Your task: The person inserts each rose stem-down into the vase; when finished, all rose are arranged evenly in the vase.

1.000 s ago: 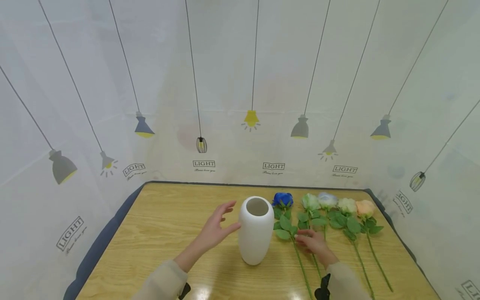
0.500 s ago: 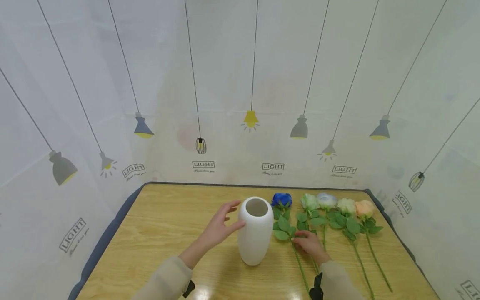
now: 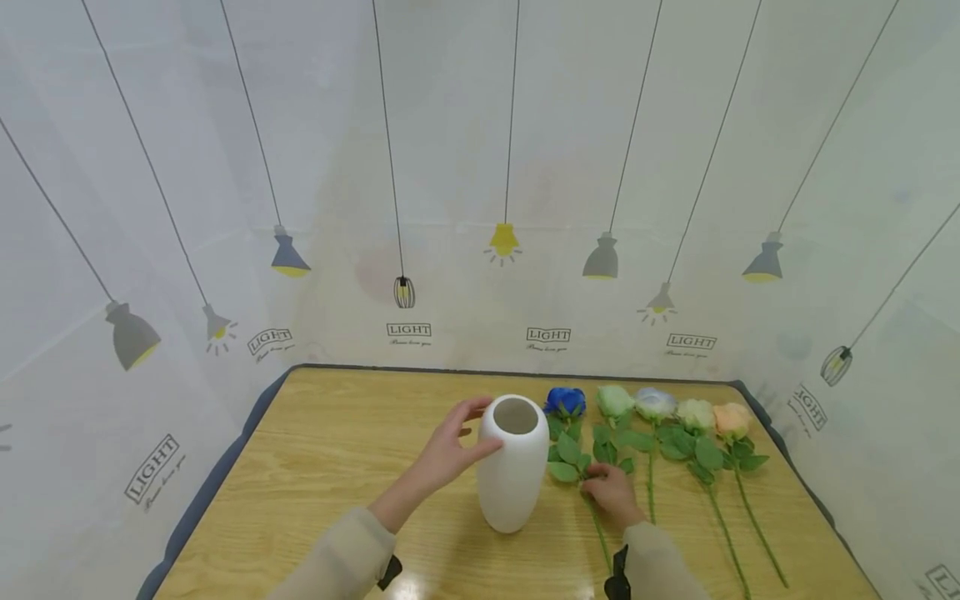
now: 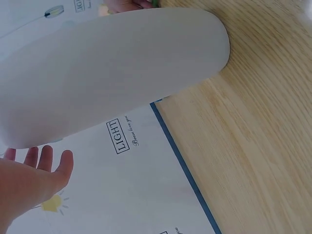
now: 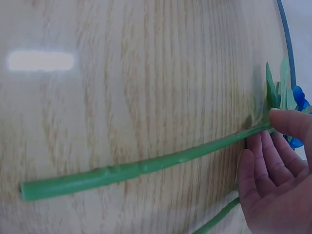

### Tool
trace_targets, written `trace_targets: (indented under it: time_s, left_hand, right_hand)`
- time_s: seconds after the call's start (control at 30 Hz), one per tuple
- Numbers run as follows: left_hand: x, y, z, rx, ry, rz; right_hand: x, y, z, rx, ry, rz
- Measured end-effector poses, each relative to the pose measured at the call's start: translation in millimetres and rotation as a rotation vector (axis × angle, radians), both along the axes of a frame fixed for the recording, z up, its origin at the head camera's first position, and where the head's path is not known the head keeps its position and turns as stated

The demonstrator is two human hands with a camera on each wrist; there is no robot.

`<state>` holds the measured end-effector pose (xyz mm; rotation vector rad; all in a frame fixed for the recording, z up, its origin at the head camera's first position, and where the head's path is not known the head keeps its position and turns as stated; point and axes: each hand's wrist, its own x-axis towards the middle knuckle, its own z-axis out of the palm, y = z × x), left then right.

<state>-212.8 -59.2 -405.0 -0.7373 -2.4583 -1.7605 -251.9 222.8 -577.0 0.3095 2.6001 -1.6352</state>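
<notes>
A white vase [image 3: 512, 475] stands upright mid-table. My left hand [image 3: 450, 450] is at its upper left, thumb across the front and index finger near the rim; in the left wrist view the relaxed fingers [image 4: 46, 156] end right at the vase's edge. Right of the vase lies a blue rose [image 3: 566, 402] with green leaves. My right hand [image 3: 611, 492] pinches its green stem [image 5: 146, 165] just below the leaves, between thumb and fingers. Beside it lies a pale green rose [image 3: 615, 402], its stem partly hidden by the right hand.
Three more roses lie at the right: a pale lilac one [image 3: 656, 404], a cream one [image 3: 695, 414] and a peach one [image 3: 732, 420]. The wooden table [image 3: 337, 433] has a dark edge, with a white lamp-printed curtain [image 3: 450, 167] behind and at the sides.
My left hand has moved right, from beside the vase to its upper part. My right hand has moved slightly left and closed on the blue rose's stem. The pale green rose has shifted slightly.
</notes>
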Motion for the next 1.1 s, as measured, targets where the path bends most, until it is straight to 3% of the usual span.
trace_targets:
  time_s: [0.3,0.47,0.77,0.9,1.1]
  left_hand:
    - [-3.0,1.2,-2.2,0.033,-0.032,-0.009]
    - [-3.2,0.9,-3.1,0.047,-0.032,-0.006]
    - [-4.3,1.1,-3.7,0.045,-0.032,-0.011]
    - [-5.4,1.0,-5.2,0.052,-0.027,-0.015]
    - [-18.8,0.3,-25.5,0.050,-0.018,-0.003]
  right_hand:
    - [4.1,6.7,3.8,0.031,0.005,0.027]
    - [8.8,12.1,12.8,-0.035,-0.006,0.037]
    - [10.8,18.5,24.1,-0.190,-0.112,0.053]
    - [9.4,19.8,29.4,-0.201,-0.113,0.093]
    - [2.7,19.5,44.6,-0.233,-0.025,0.154]
